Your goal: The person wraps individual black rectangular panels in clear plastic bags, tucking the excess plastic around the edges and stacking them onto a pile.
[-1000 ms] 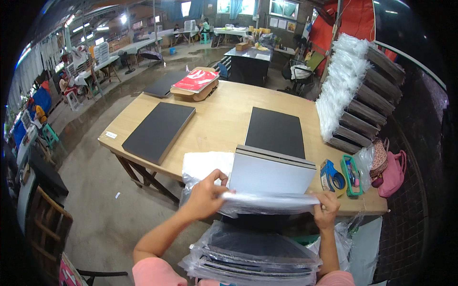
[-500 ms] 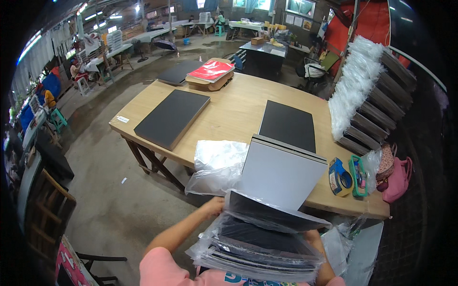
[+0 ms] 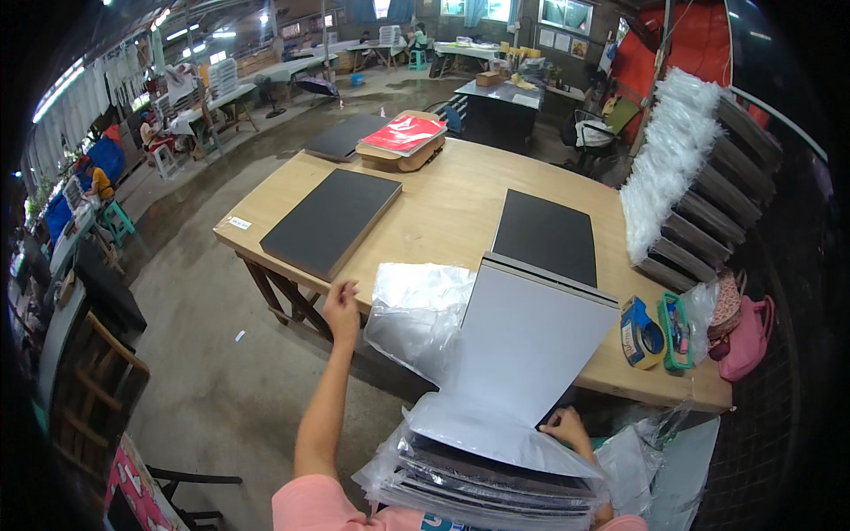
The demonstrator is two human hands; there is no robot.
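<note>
My left hand (image 3: 341, 310) is raised off the table's front edge, fingers loosely apart and holding nothing. It is nearest to a thick dark board stack (image 3: 332, 221) and a pile of clear plastic bags (image 3: 412, 305). My right hand (image 3: 568, 429) pinches the lower right corner of a light grey board (image 3: 531, 336). This board slants from the table down toward me, its upper end resting on other boards. Against my body lies a pile of plastic-wrapped dark boards (image 3: 496, 487). A black board (image 3: 546, 234) lies flat beyond the grey one.
A tape dispenser (image 3: 639, 334) and a green basket of pens (image 3: 675, 332) sit at the table's right. Bagged boards (image 3: 677, 168) are stacked high behind them, near a pink bag (image 3: 748, 341). A red packet (image 3: 403, 133) lies at the far edge. A wooden chair (image 3: 97, 389) stands at left.
The wrapped dark board held up in both hands now lies lower, on the pile against me. My left hand has moved up and left; my right hand has come to the grey board's corner.
</note>
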